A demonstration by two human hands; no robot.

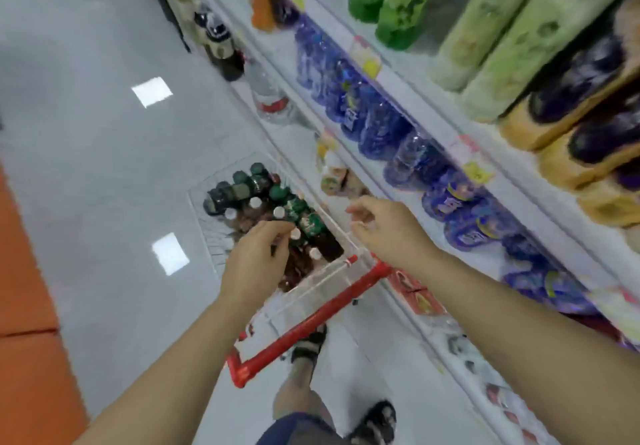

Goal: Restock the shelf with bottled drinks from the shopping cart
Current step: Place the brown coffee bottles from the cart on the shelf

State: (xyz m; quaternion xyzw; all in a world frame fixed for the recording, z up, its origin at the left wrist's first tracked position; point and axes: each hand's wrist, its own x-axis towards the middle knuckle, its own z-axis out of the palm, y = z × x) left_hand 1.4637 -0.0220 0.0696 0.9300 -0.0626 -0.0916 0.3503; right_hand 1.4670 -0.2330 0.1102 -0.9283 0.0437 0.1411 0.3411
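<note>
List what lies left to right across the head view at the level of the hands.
Orange floor strip → grey tiled floor → left hand over the wire shopping cart's bottles → right hand → blue-labelled bottles on the white shelf.

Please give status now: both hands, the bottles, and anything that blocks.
Left hand down in cart, fingers on bottles, grip unclear. Right hand open, empty, above cart edge. Shelf alongside, nothing blocking.

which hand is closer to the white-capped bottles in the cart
Left. The left hand reaches in right over the white-capped bottles; the right hand hovers beyond the cart's wire rim, shelf side.
</note>
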